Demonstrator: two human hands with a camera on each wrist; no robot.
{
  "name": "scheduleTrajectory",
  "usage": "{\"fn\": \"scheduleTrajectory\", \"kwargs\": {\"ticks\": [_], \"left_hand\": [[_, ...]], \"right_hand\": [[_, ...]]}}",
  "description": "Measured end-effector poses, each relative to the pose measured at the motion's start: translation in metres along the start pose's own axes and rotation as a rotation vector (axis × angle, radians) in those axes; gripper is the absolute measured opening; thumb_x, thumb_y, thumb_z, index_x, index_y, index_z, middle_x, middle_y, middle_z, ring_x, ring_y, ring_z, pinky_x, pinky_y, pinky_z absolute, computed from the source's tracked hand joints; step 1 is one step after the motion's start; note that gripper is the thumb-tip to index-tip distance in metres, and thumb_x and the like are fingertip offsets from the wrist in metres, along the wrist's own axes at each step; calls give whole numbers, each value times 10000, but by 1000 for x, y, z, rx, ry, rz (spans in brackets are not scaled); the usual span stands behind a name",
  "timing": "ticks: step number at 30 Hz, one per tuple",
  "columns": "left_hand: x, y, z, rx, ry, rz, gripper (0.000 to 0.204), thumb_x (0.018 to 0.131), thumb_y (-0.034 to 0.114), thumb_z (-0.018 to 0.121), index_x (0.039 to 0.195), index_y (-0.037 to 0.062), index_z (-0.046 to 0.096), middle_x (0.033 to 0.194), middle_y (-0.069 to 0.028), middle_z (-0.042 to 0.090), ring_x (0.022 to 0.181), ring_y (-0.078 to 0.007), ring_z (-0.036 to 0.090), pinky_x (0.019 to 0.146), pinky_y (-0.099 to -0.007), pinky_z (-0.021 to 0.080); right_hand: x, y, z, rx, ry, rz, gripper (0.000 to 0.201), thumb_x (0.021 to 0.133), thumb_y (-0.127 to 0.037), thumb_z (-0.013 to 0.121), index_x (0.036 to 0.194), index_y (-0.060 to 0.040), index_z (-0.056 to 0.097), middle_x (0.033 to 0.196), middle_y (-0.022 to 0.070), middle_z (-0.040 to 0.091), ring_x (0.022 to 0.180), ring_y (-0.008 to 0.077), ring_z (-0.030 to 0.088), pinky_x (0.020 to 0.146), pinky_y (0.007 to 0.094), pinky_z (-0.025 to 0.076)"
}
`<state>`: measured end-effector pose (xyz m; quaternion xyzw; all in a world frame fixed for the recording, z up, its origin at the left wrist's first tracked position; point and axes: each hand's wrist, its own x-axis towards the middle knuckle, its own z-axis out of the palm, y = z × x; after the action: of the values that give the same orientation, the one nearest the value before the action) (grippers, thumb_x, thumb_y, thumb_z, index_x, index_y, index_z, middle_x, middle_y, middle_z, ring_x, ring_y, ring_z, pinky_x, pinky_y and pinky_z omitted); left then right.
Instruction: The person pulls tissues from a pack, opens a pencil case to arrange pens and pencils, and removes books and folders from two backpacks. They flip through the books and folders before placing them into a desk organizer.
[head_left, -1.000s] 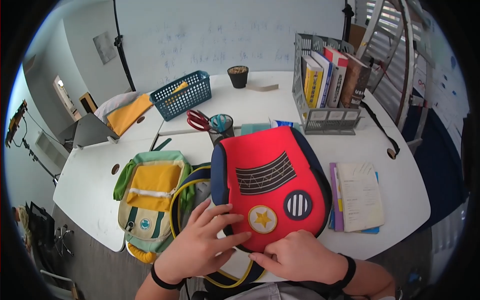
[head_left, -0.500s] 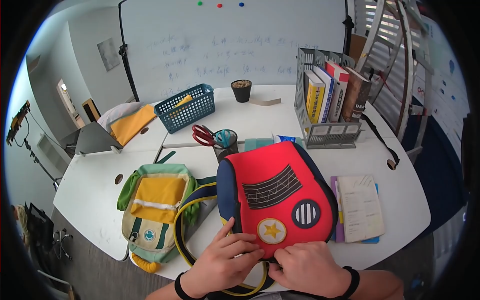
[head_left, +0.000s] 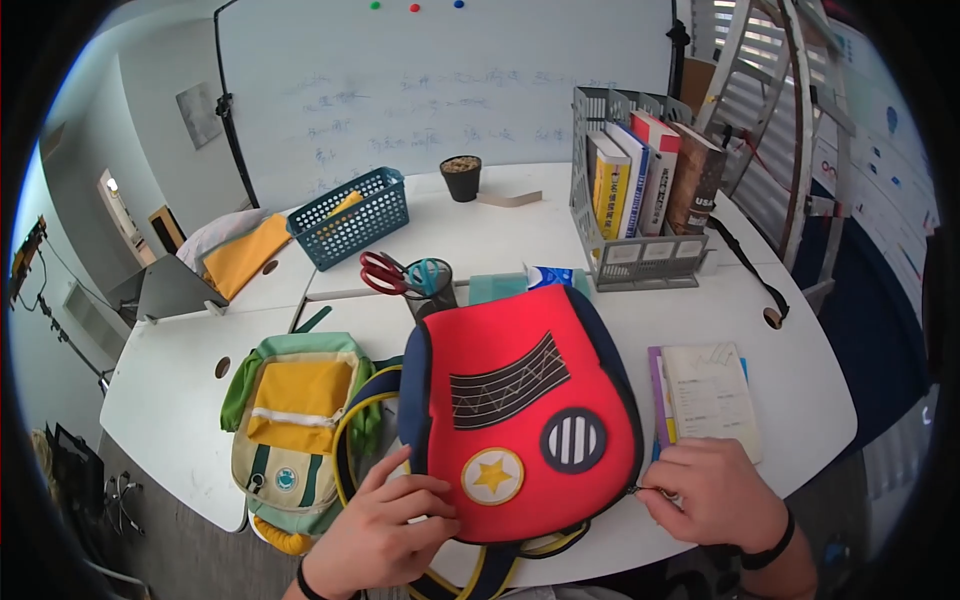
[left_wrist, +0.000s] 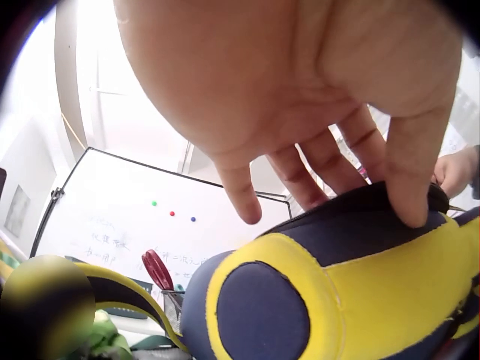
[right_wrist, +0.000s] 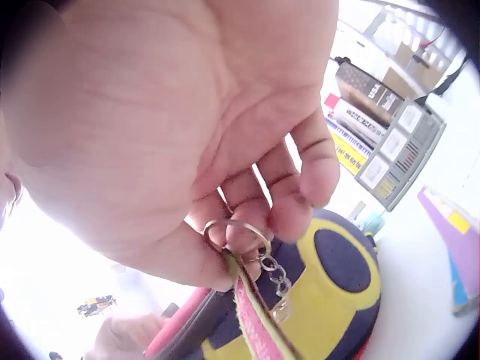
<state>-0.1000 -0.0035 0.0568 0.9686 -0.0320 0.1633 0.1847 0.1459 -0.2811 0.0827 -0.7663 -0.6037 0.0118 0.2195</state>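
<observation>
A red backpack [head_left: 520, 400] with navy sides, a star patch and a striped round patch lies on the table. My left hand [head_left: 385, 530] rests on its lower left edge; in the left wrist view the fingers of that hand [left_wrist: 300, 97] lie loosely along the dark seam above the navy and yellow side. My right hand [head_left: 715, 495] is at the lower right corner, pinching a small pull. The right wrist view shows the right hand [right_wrist: 187, 135] holding a metal ring [right_wrist: 238, 223] with a short chain [right_wrist: 277, 277] and a pink-green strap [right_wrist: 255, 322] between thumb and fingers.
A green and cream backpack [head_left: 300, 420] lies to the left. Behind stand a pen cup with scissors [head_left: 430, 290], a teal basket [head_left: 350, 230], a potted plant [head_left: 461, 180] and a grey rack [head_left: 650, 262] of books. Notebooks [head_left: 715, 400] lie on the right.
My right hand has moved from the bottom middle edge of the red backpack to its lower right corner, pinching the pull. My left hand stays at the left edge.
</observation>
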Motion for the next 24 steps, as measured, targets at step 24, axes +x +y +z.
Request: {"fn": "scheduleTrajectory", "kwargs": {"ticks": [24], "left_hand": [[49,70,16,6,-54,324,241,870,139,680,1093,55,711,923,-58,602,821,-240,625,737,-360,510]], "right_hand": [[75,44,35,340,294,90,99,927,-74,748,962,-16,675,866,132,644,765,317,660,702,388,520]]}}
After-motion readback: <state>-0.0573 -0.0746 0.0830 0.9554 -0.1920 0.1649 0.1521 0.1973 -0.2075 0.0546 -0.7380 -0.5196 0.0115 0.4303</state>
